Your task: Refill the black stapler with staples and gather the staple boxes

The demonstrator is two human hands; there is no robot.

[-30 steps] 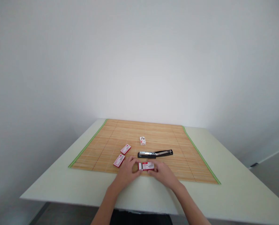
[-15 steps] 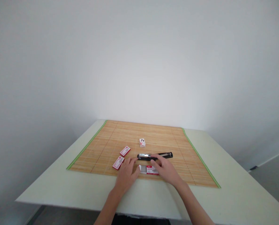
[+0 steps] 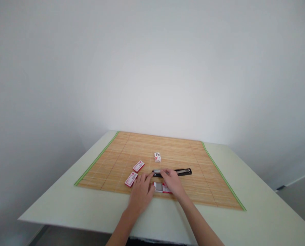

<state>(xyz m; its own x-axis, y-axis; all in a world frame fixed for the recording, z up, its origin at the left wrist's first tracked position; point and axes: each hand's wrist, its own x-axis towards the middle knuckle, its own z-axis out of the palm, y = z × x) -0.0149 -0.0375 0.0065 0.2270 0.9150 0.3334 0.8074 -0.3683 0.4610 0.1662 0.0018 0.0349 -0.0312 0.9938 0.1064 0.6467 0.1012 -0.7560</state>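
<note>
A black stapler [image 3: 181, 172] lies swung open on the bamboo mat [image 3: 193, 153], its metal rail showing. The fingertips of my right hand [image 3: 172, 182] are bunched together on that rail near its left part; anything between them is too small to see. My left hand [image 3: 141, 192] lies flat on the mat with fingers stretched out, the index tip near the stapler's left end. Between my hands sits an open red-and-white staple box [image 3: 159, 187], partly covered by my right hand.
Two closed red staple boxes [image 3: 138, 166] [image 3: 131, 179] lie left of my left hand. A small white box [image 3: 157, 157] stands behind the stapler. The mat covers a pale table [image 3: 257, 191] set in a white-walled corner.
Both hands have let go of the staple box, which now lies open on the mat. My right hand moved forward onto the stapler's rail, and my left hand slid forward toward the stapler's left end.
</note>
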